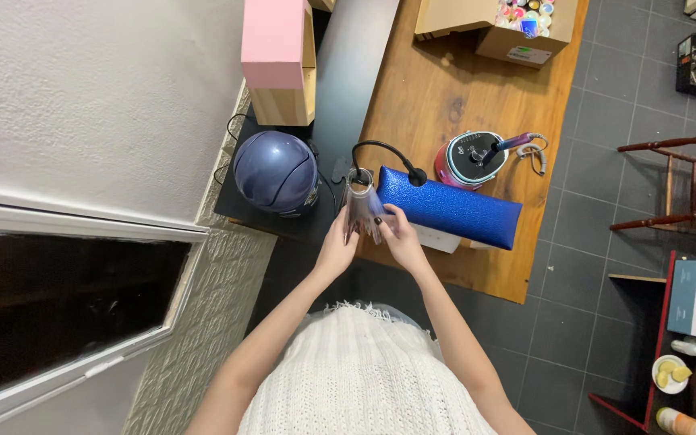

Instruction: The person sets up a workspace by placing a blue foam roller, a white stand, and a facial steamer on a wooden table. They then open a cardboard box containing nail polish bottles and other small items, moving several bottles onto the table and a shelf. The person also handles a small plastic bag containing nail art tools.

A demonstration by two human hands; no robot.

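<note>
My left hand (336,248) and my right hand (399,235) both hold a fan of clear nail-colour sample sticks (362,211) joined on a ring at the top. The hands meet over the near edge of a wooden table (445,89). Just right of them lies a long glittery blue arm-rest cushion (453,211). A black gooseneck lamp arm (384,153) curves above the fan.
A dark blue dome-shaped device (275,171) sits left of my hands on a black surface. A pink-and-white round machine (471,159) stands behind the cushion. A pink-topped wooden box (279,56), a cardboard box of small bottles (517,24), a wooden chair (686,177) and a side shelf (690,322) surround.
</note>
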